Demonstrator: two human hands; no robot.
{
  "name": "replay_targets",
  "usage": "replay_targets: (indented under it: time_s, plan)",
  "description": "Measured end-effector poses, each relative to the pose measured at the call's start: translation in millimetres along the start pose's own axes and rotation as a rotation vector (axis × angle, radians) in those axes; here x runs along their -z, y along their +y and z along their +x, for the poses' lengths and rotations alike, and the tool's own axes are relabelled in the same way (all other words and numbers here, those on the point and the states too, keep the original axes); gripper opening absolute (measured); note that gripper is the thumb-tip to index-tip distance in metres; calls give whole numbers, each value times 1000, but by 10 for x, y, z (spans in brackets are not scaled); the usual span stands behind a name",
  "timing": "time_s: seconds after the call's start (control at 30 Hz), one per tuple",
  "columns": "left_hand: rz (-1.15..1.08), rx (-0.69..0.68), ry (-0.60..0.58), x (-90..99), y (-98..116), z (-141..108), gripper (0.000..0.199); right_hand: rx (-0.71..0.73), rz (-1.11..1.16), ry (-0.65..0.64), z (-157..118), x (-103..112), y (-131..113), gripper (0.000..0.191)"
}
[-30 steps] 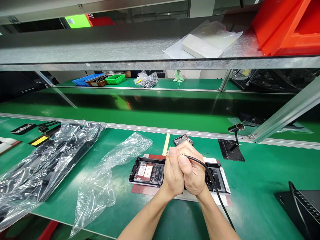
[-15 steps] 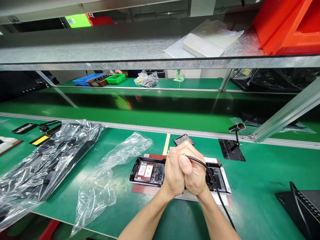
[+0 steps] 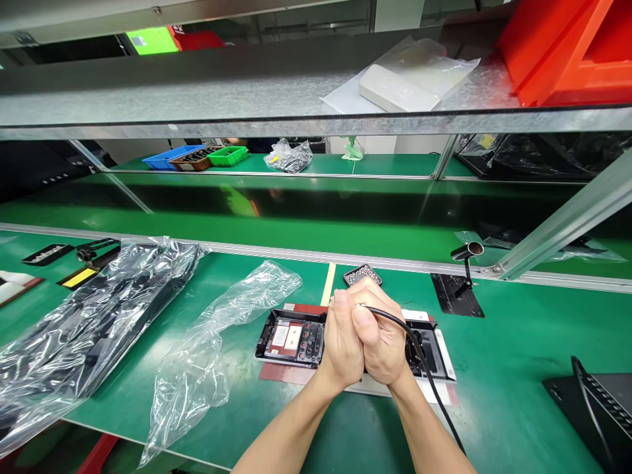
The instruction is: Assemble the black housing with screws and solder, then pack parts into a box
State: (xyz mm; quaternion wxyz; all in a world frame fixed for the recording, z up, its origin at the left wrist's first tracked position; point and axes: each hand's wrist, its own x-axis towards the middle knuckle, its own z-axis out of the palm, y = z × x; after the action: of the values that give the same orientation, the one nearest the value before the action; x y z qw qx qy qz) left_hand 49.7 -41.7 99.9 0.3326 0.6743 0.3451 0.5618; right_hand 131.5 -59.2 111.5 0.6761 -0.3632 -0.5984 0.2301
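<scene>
My left hand [image 3: 342, 342] and my right hand [image 3: 382, 336] are pressed together over the middle of a black housing [image 3: 311, 342]. A black cable [image 3: 424, 362] comes out between the thumb and fingers of my right hand and runs down to the lower right. What my left fingers close on is hidden behind them. The housing lies on a reddish mat [image 3: 284, 373], its left part showing pale labels and a row of round holes. A white-edged black part [image 3: 437, 349] shows to the right of my hands.
Beyond my hands sits a small tray of screws [image 3: 363, 275]. Clear plastic film [image 3: 197, 362] and a bagged black item [image 3: 113, 309] lie left. A holder with a metal cup [image 3: 467, 251] stands right, before a metal strut [image 3: 567, 217]. A shelf [image 3: 197, 128] spans above.
</scene>
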Motion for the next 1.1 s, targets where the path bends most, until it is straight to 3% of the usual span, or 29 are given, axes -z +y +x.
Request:
replay_targets:
  time_s: [0.63,1.1]
  plan:
    - [45,-17,-43,8,-3,-12,60,2,-1,7,-9,-7,-5,25]
    - [11,-36,-9,9,-7,-21,60,4,-6,4,-8,-8,-7,25]
